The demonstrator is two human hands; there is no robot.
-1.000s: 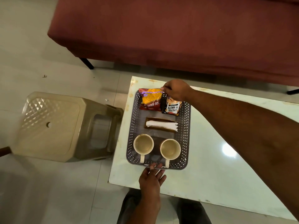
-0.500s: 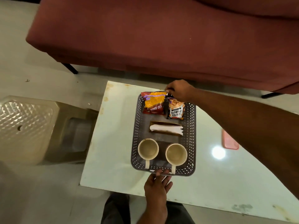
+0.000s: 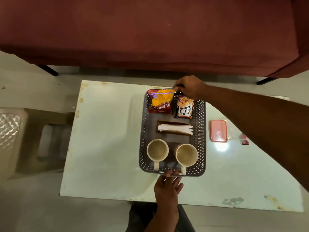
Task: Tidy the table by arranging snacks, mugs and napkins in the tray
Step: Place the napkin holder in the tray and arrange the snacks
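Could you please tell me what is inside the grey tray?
The tray holds an orange snack packet, a salted peanuts packet, white napkins in a brown holder and two cream mugs. The right hand at the far rim hides the peanuts packet's top edge.

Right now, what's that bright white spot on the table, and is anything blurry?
Head view: glare, light reflected off the glossy table beside the pink box; scene dim and warm-toned; tray sharp, stool at left soft.

Head camera looks nearly straight down onto the table (image 3: 103, 148) and tray (image 3: 201, 131).
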